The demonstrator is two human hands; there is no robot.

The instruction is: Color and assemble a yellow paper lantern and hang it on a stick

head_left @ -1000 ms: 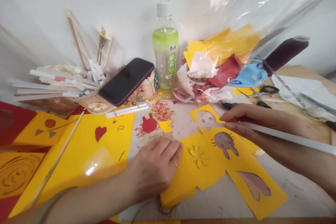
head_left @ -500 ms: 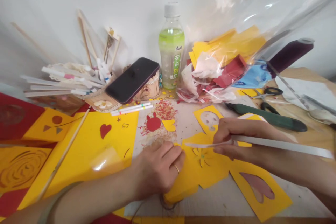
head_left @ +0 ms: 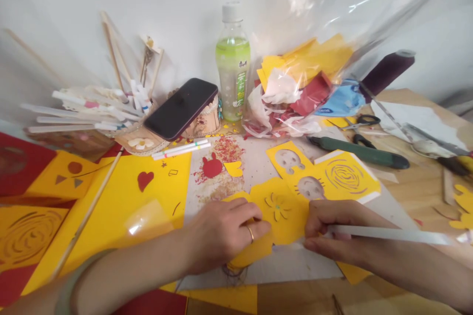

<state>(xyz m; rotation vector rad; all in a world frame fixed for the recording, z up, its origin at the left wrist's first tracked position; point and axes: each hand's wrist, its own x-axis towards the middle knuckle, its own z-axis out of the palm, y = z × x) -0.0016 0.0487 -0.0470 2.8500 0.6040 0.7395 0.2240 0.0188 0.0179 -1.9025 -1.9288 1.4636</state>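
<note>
My left hand (head_left: pixel 231 231) is closed over a yellow paper sheet (head_left: pixel 277 202), its fingers curled on the left part. A flower shape is cut into this sheet. Below that hand, a folded or rolled yellow part (head_left: pixel 254 251) shows, with thin dark threads beneath it. My right hand (head_left: pixel 332 231) is pinched shut at the sheet's right side, holding a thin white strip (head_left: pixel 391 233) that trails to the right over the wrist. Behind the right hand lie yellow cards with cut-out faces (head_left: pixel 288 160) and a spiral-cut card (head_left: pixel 345 174).
At the back stand a green drink bottle (head_left: pixel 232 66), a phone (head_left: pixel 181 108) and white pens (head_left: pixel 74 120). A clear bag of paper scraps (head_left: pixel 295 91), scissors (head_left: pixel 364 120) and a dark green tool (head_left: pixel 365 152) lie right. A wooden stick (head_left: pixel 86 216) lies left.
My right hand has moved down and toward me with the white strip, uncovering the spiral-cut card. The heart-cut card at lower right is now mostly hidden. My left hand stays on the yellow sheet.
</note>
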